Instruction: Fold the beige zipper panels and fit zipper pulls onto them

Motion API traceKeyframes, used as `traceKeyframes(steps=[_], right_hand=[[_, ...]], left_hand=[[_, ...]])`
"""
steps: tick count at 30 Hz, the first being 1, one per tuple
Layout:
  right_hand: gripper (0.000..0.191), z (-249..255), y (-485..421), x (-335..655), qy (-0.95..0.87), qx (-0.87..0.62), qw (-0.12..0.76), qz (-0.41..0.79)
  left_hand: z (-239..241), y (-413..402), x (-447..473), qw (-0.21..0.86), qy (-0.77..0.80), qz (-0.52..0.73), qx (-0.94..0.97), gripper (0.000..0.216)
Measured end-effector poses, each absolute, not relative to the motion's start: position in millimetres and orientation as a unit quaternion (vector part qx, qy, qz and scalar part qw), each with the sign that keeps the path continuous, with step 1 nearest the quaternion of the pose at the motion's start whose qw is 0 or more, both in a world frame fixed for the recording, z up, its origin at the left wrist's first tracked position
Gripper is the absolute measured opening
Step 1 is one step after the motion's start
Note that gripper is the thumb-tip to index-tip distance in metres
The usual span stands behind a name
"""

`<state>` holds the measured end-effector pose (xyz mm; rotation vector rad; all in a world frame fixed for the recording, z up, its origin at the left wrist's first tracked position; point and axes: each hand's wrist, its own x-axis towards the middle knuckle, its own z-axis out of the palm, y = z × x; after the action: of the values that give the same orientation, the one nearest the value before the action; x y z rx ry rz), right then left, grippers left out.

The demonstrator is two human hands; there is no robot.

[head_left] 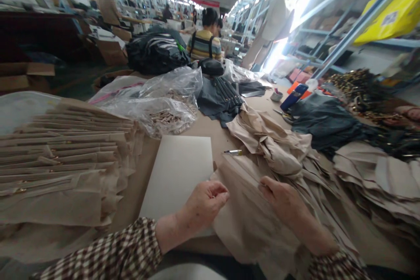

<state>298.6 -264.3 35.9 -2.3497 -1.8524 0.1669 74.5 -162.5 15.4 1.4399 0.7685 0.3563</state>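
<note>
Near the table's front edge, my left hand (206,203) has its fingers curled together, pinching the left edge of the beige fabric piece (241,223), and my right hand (285,201) is on top, fingers bent down and gripping the cloth. It's partly over the white board (177,170), blurred here. Left of me sits a stack of folded beige pieces (65,157); farther off lie a small metal tool (233,152) and a crumpled beige heap (272,144)
</note>
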Motion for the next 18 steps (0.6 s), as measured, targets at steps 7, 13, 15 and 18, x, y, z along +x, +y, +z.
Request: traceKeyframes(steps=[7,13,15,18], right_hand=[[0.017,59.1,-258.0,208.9,-0.695,-0.642,0.29,0.145],[0.025,48.8,-232.8,195.5,-0.753,-0.52,0.366,0.17],[0.026,59.7,-219.5,208.0,-0.795,-0.498,0.341,0.053],[0.026,83.4,-199.6,224.5,-0.856,-0.458,0.236,-0.046]], left_hand=[[48.9,-174.2,75.2,0.833,0.302,0.184,0.425,0.049],[50.6,-153.9,55.2,0.846,0.345,0.214,0.346,0.038],[54.5,-144.0,46.8,0.851,0.335,0.188,0.359,0.043],[64.9,-131.6,37.1,0.864,0.279,0.161,0.386,0.051]])
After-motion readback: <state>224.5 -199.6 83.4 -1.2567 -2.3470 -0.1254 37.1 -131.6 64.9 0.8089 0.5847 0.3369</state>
